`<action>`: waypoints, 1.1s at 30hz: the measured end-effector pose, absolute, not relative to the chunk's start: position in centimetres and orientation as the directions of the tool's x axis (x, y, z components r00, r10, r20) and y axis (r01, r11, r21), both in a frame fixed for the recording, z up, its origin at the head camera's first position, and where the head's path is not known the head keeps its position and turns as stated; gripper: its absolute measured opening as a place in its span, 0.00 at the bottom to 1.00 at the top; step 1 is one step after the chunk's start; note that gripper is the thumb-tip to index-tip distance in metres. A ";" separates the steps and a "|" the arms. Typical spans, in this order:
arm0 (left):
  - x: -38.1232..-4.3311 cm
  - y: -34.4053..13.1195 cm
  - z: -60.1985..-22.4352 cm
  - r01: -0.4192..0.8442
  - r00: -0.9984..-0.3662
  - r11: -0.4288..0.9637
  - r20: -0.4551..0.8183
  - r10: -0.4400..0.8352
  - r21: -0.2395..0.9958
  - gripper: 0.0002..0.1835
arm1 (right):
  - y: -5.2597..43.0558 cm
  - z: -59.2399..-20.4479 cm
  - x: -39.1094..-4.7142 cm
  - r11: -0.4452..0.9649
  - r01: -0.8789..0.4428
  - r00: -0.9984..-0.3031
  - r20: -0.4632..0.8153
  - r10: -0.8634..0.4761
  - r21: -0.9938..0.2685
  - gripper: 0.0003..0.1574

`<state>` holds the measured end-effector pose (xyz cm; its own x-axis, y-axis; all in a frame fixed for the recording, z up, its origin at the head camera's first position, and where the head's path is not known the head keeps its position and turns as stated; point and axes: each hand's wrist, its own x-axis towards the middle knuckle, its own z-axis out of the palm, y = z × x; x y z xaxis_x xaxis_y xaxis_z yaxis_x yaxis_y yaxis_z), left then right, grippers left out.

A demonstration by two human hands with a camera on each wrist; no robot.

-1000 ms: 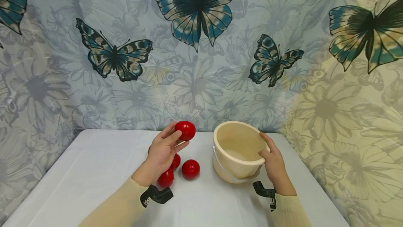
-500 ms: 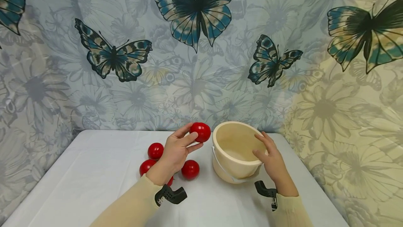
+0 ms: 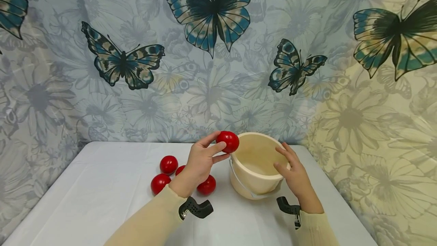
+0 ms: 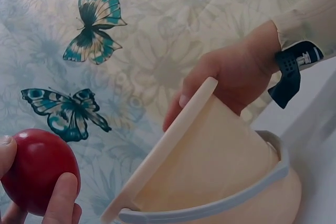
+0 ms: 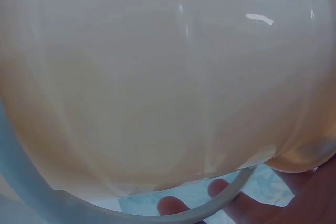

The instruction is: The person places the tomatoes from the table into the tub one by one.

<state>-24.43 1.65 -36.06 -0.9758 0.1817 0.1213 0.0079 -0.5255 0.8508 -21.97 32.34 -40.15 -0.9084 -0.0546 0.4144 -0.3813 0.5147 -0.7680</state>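
Note:
My left hand (image 3: 200,160) pinches a smooth red tomato (image 3: 228,142) between thumb and fingers, at the left rim of a cream bucket (image 3: 243,181) in the head view. In the left wrist view, the tomato (image 4: 44,171) shows at lower left, apart from the bucket (image 4: 210,156). My right hand (image 3: 297,177) is at the bucket's right rim, its fingers and thumb spread loosely over the opening. The right wrist view is mostly filled by the bucket's wall (image 5: 147,87), with two fingertips below it. Seen from above, the visible inside of the bucket is bare.
Several more red tomatoes lie on the white table (image 3: 112,185) left of the bucket, including one tomato (image 3: 168,165) at the back and another tomato (image 3: 206,186) partly behind the left hand. The bucket's grey handle (image 4: 247,195) hangs down its front. A butterfly-print cloth (image 3: 211,98) stands behind.
My left hand has carried the tomato rightward to the bucket's left rim. My right hand has loosened its grip on the rim, and its fingers now reach over the opening.

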 end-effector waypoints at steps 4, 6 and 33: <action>-24.6 2.0 -36.0 0.006 -0.976 -0.513 0.116 0.183 0.859 0.26 | 32.3 -40.1 -22.0 0.516 -0.389 -0.905 0.421 -0.060 -0.764 0.34; -24.7 2.2 -36.0 0.003 -0.977 -0.504 0.110 0.183 0.864 0.25 | 32.2 -40.1 -22.0 0.518 -0.391 -0.904 0.423 -0.060 -0.761 0.33; -25.3 5.0 -36.2 0.079 -0.958 -0.353 0.169 0.232 0.932 0.26 | 32.1 -40.2 -21.9 0.535 -0.356 -0.914 0.405 -0.029 -0.766 0.36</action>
